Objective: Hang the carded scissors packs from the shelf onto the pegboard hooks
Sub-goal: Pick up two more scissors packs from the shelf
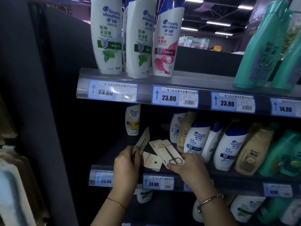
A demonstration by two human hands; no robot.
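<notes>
Several carded scissors packs lie on the dark middle shelf (114,154), left of the shampoo bottles. My left hand (126,163) grips one pack (142,140) by its lower end and holds it tilted up, edge-on. My right hand (187,163) pinches the near end of another pack (167,152), a white card with small black scissors on its face, lying on the shelf. A third card (151,161) with a round hang hole lies between my hands. No pegboard hooks are in view.
Shampoo bottles (197,139) crowd the shelf just right of the packs. The upper shelf (187,80) with tall bottles and price tags overhangs. A dark side panel (53,95) stands to the left, with pale goods beyond it.
</notes>
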